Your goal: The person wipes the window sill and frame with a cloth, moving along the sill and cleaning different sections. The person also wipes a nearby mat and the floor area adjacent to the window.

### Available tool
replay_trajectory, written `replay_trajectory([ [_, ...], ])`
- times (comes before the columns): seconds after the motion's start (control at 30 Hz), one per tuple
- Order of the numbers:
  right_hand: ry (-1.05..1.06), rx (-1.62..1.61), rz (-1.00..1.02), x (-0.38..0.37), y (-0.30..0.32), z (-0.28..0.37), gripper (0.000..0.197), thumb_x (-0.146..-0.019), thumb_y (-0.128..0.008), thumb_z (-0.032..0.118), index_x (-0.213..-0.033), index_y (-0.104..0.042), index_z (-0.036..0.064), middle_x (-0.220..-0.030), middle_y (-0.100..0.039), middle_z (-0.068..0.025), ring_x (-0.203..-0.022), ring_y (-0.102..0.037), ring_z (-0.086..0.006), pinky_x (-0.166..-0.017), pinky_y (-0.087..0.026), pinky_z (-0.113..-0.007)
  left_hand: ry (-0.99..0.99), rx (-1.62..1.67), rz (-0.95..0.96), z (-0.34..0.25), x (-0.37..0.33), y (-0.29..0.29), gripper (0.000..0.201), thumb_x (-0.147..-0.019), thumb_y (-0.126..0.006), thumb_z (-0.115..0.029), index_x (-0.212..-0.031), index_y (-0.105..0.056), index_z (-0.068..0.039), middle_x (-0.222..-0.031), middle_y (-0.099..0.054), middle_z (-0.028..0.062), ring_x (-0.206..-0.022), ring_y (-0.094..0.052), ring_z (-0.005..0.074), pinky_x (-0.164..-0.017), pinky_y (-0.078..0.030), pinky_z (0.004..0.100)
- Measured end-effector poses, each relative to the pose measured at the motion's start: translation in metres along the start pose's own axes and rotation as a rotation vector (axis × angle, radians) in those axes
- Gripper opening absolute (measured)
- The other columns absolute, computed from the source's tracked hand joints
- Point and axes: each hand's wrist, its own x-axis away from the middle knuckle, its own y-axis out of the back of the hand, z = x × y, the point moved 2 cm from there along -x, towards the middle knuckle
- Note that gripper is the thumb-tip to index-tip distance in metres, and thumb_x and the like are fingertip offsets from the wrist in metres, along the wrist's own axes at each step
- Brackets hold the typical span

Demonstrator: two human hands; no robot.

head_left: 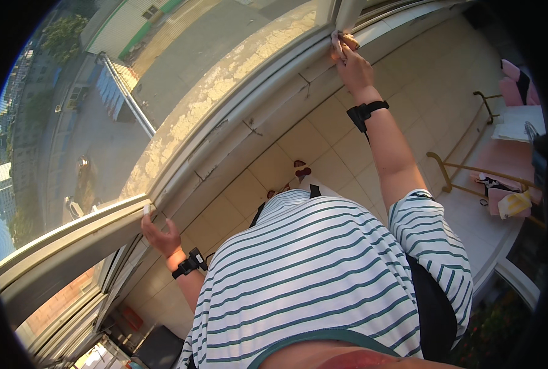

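Observation:
My right hand point(355, 69) is raised at the far end of the window, closed on a small crumpled rag point(337, 47), pale with brownish patches. It presses the rag to the corner where the upright frame meets the sill. At the lower left, my left hand point(160, 237) has its fingers apart, with the fingertips at the near edge of the window frame point(77, 230). Something small and white shows at one of those fingertips; I cannot make out what it is. The glass pane point(181, 74) lies between the two hands. Each wrist wears a black strapped device.
A pale, cracked window sill point(249, 130) runs along under the frame. Below lies a tiled floor point(323, 132). To the right stands a gold-coloured metal rack point(449, 178) with pink and white cloths. A dark chair-like object point(158, 346) is at the lower left. Outside are buildings and a yard.

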Motion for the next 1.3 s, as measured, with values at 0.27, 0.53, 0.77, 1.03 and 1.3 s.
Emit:
replay_trajectory([
  [0.27,-0.103,-0.666,0.284,0.102,-0.017,0.065,0.019,-0.091,-0.067,0.02,-0.1,-0.069,0.003,-0.075,-0.067,-0.0121,-0.07,-0.066,-0.0197,-0.067,-0.052,-0.035,-0.011,0.132,-0.097,-0.001,0.023,-0.01,0.056,-0.076,-0.071,-0.006,-0.131,-0.057,-0.002,-0.119,-0.069,0.0152,-0.114,-0.061,0.0385,-0.101,-0.049,0.0498],
  [0.53,0.399,-0.618,0.486,0.195,-0.006,0.207,0.039,-0.086,-0.071,0.008,-0.124,-0.069,-0.0012,-0.076,-0.068,-0.013,-0.066,-0.069,-0.0203,-0.059,-0.053,-0.031,0.219,0.196,-0.119,0.014,0.117,-0.018,0.05,-0.076,-0.07,-0.003,-0.124,-0.059,-0.002,-0.113,-0.068,0.0156,-0.109,-0.062,0.0405,-0.098,-0.05,0.0503],
  [0.77,1.25,-0.588,0.655,0.304,-0.042,0.363,0.061,-0.085,-0.07,0.014,-0.143,-0.055,0.0,-0.1,-0.074,-0.0173,-0.084,-0.073,-0.0365,-0.066,-0.059,-0.044,0.469,0.191,-0.081,0.01,0.216,0.003,0.047,-0.078,-0.069,-0.004,-0.124,-0.059,-0.001,-0.114,-0.066,0.0185,-0.107,-0.061,0.0425,-0.096,-0.05,0.0512],
  [1.03,1.501,-0.522,0.566,0.431,-0.095,0.55,0.055,-0.085,-0.066,0.011,-0.136,-0.051,-0.003,-0.102,-0.073,-0.0199,-0.073,-0.075,-0.0327,-0.054,-0.058,-0.041,0.75,0.161,-0.077,0.002,0.316,0.046,0.044,-0.079,-0.068,-0.001,-0.122,-0.061,0.0,-0.114,-0.066,0.0189,-0.108,-0.06,0.0423,-0.096,-0.048,0.0498],
  [1.3,1.661,-0.303,0.422,0.511,-0.127,0.655,0.07,-0.077,-0.076,0.019,-0.137,-0.054,-0.0094,-0.121,-0.066,-0.0208,-0.114,-0.065,-0.0374,-0.083,-0.056,-0.048,0.818,0.065,-0.076,0.011,0.359,0.061,0.045,-0.078,-0.067,0.001,-0.123,-0.061,0.0,-0.113,-0.067,0.0176,-0.107,-0.059,0.041,-0.095,-0.048,0.0492],
])
